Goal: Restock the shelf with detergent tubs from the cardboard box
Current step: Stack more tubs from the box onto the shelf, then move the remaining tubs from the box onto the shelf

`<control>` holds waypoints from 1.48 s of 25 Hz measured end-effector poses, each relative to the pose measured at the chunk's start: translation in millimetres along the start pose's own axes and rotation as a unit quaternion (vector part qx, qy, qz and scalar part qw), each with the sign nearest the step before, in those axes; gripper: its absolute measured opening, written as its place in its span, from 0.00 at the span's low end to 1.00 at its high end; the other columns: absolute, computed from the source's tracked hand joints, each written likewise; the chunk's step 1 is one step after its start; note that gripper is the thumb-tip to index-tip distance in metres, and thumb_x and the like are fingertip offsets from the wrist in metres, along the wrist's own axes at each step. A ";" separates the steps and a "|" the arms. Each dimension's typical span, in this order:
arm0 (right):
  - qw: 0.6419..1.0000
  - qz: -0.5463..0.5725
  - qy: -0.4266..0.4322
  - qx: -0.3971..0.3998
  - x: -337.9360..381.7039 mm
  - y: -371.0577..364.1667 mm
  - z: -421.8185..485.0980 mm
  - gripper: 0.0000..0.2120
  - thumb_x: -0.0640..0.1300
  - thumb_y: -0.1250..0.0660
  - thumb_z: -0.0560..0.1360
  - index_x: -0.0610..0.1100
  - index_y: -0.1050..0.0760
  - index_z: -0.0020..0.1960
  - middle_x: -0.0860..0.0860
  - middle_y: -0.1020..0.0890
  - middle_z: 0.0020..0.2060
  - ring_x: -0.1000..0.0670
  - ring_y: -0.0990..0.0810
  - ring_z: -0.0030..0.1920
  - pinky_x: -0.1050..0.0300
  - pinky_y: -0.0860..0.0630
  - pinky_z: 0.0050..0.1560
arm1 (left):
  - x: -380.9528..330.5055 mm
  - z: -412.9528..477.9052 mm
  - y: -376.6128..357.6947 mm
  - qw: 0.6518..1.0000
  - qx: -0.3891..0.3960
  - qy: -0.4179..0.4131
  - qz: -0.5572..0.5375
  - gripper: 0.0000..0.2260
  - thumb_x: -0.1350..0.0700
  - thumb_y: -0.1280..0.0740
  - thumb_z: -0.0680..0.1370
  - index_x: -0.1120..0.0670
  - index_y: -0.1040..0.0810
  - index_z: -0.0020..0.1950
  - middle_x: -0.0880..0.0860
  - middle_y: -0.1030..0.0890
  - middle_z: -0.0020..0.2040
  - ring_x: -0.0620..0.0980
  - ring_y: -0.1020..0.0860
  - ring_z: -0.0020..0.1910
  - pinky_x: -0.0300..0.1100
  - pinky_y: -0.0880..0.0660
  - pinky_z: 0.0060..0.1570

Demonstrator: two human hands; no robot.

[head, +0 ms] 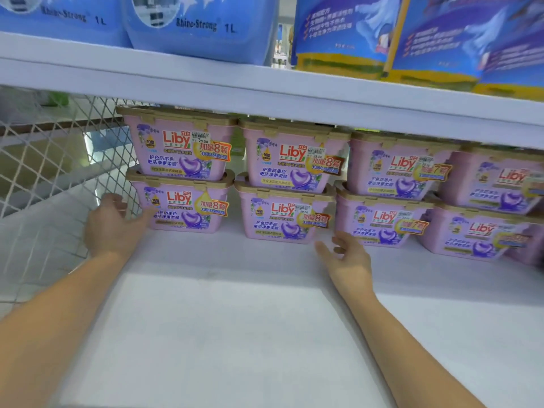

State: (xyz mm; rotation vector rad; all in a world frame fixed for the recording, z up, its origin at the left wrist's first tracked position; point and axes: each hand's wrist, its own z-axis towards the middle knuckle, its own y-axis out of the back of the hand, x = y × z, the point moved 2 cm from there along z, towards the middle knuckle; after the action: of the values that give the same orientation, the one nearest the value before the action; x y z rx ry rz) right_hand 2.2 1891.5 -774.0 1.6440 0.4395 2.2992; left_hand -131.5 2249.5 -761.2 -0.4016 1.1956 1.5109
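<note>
The white shelf (235, 319) stretches out bare under both my forearms, and another white shelf board (265, 92) runs above my fingers, carrying blue Rhino-Strong jugs (200, 25) and blue-and-yellow refill pouches (347, 33). A white wire mesh panel (59, 160) closes the shelf end, just beyond my left hand. Ahead of my fingers, at the back of the shelf, stand the pink Liby detergent tubs (285, 187) with tan lids, stacked two high in four columns running off to my right. My left hand (113, 228) rests at the left side of the bottom-left tub (185, 207), fingers loosely curled and thumb touching the tub's lower front corner, not gripping it. My right hand (348, 260) hangs over the bare shelf with fingers spread and empty, just in front of the gap between the second and third bottom tubs, touching neither.
</note>
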 end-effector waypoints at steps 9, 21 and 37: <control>0.858 -0.419 0.287 0.078 -2.5 112.0 -119.6 0.29 0.62 0.43 0.70 0.42 0.23 0.59 0.43 0.20 0.60 0.41 0.19 0.55 0.51 0.36 0.59 | -40.1 -145.3 72.9 0.903 0.190 -0.271 0.273 0.41 0.32 0.54 0.67 0.57 0.28 0.67 0.60 0.28 0.70 0.59 0.30 0.68 0.54 0.39 0.67; 0.883 -0.419 0.118 0.177 -108.0 289.5 -260.3 0.36 0.66 0.50 0.70 0.44 0.30 0.67 0.44 0.28 0.68 0.40 0.27 0.65 0.43 0.34 0.65 | -20.1 -381.1 158.9 0.854 0.342 -0.293 0.261 0.42 0.28 0.60 0.71 0.56 0.30 0.69 0.56 0.27 0.69 0.56 0.29 0.67 0.50 0.37 0.65; 0.884 -0.382 -0.108 0.248 -193.6 324.2 -385.0 0.22 0.48 0.36 0.76 0.37 0.31 0.64 0.37 0.23 0.58 0.37 0.25 0.56 0.48 0.29 0.52 | 42.7 -494.5 200.3 0.826 0.503 -0.041 0.252 0.14 0.48 0.33 0.74 0.55 0.22 0.54 0.57 0.15 0.42 0.57 0.19 0.36 0.47 0.25 0.37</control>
State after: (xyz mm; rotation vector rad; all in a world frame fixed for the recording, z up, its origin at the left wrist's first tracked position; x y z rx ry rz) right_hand -318.5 1486.5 -928.7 1.4995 1.4151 1.4586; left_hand -491.4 1884.5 -915.3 0.7369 1.9184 1.0613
